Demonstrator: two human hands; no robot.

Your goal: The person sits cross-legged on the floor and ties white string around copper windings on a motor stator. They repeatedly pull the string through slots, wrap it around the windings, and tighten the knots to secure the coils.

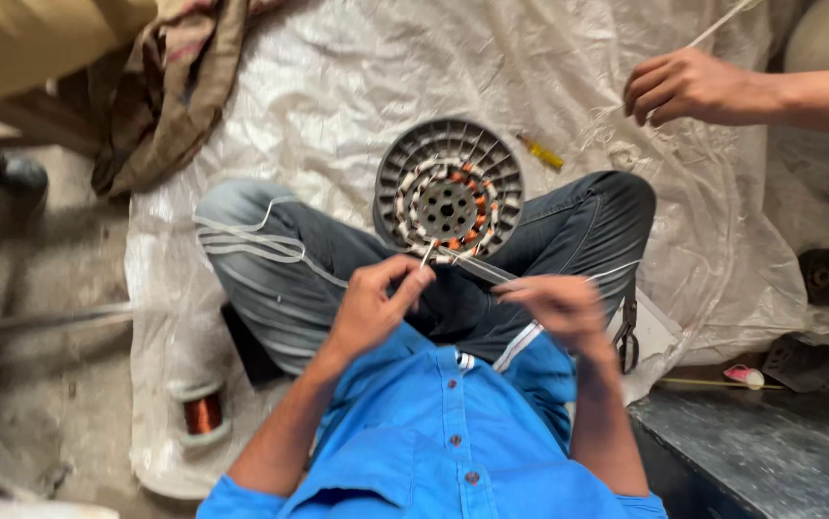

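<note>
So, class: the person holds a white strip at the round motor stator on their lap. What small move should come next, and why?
Probably push the white strip down into the stator slot: the left hand pinches it at the rim, where its tip meets the windings, while the right hand hovers beside it.

A crinkled white plastic sheet [491,67] covers most of the grey concrete floor [40,288]. A brown cloth [160,96] lies bunched at the far left. A spool of copper wire [203,411] stands near left. A dark slab [770,452] fills the near right corner. The light is soft and even.
</note>
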